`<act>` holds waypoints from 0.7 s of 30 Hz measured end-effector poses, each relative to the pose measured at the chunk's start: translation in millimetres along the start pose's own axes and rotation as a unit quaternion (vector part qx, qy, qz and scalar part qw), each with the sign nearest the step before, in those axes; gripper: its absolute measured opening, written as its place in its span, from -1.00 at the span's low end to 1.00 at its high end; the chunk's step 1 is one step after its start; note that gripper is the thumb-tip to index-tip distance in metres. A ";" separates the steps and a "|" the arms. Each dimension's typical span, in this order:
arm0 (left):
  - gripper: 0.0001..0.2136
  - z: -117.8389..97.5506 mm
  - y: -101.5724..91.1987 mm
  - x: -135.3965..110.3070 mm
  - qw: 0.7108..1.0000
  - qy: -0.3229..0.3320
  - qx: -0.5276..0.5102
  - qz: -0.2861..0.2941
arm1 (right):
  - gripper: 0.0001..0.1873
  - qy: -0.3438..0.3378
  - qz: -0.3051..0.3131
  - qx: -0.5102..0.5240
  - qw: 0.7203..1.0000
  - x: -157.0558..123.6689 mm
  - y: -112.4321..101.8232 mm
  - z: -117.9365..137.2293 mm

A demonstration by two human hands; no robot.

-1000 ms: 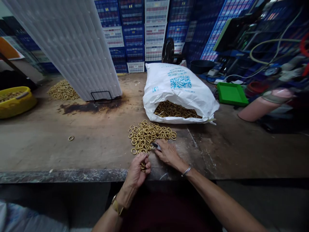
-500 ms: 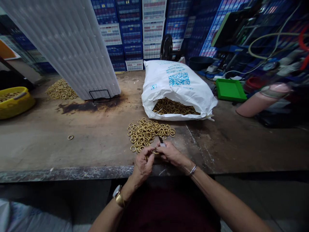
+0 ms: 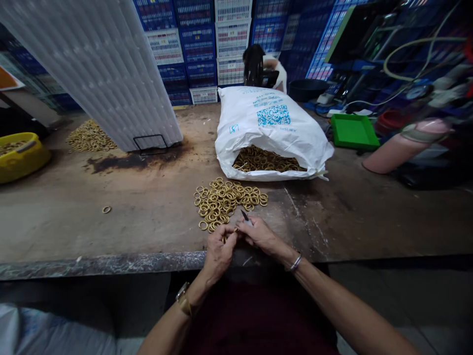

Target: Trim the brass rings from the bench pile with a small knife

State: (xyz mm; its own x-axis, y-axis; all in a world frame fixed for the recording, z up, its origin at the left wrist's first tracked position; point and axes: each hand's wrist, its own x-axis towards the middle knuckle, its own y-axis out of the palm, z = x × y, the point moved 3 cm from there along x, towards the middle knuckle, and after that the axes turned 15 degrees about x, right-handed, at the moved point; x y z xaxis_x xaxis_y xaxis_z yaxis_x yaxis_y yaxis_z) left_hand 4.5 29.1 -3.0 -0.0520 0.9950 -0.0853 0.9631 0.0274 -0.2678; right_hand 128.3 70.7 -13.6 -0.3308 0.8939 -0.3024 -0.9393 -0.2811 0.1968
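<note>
My left hand (image 3: 219,250) is closed on several brass rings at the near edge of the worn bench (image 3: 148,217). My right hand (image 3: 258,234) is closed round a small dark-tipped blade (image 3: 245,216) and meets the left hand's fingertips over a ring (image 3: 235,230). Just beyond both hands lies a loose heap of brass rings (image 3: 225,201). Behind the heap a white sack (image 3: 271,129) lies on its side, its mouth open and full of the same rings.
A single ring (image 3: 107,209) lies alone at the left. A yellow tub (image 3: 21,155) and another ring pile (image 3: 88,138) sit at the far left by a white ribbed panel (image 3: 111,74). A green tray (image 3: 353,130) and a pink cylinder (image 3: 402,148) are at the right.
My right hand left the heap and came back to meet the left hand. Both hands now pinch together over one ring near the bench edge.
</note>
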 end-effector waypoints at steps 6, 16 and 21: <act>-0.77 11.4 8.3 -3.1 0.978 -0.128 -0.134 0.101 | -0.73 -0.006 0.006 -0.062 0.998 2.5 -2.2 -1.5; -0.71 9.8 8.9 -3.5 0.966 -0.136 -0.202 0.083 | -0.87 -0.102 -0.036 -0.168 0.980 2.7 -10.0 5.0; -0.72 14.4 7.1 -2.1 0.977 -0.111 -0.168 0.072 | -0.88 -0.181 0.071 -0.332 0.923 -8.1 -1.1 3.2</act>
State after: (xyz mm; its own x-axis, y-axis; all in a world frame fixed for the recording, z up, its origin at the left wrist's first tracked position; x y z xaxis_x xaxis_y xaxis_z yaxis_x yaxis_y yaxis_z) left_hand 7.6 25.8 -18.6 0.0705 0.9467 -0.3145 0.9951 -0.0447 0.0885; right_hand 132.3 64.8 -8.4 -0.5152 0.8563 0.0370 -0.7777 -0.4489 -0.4401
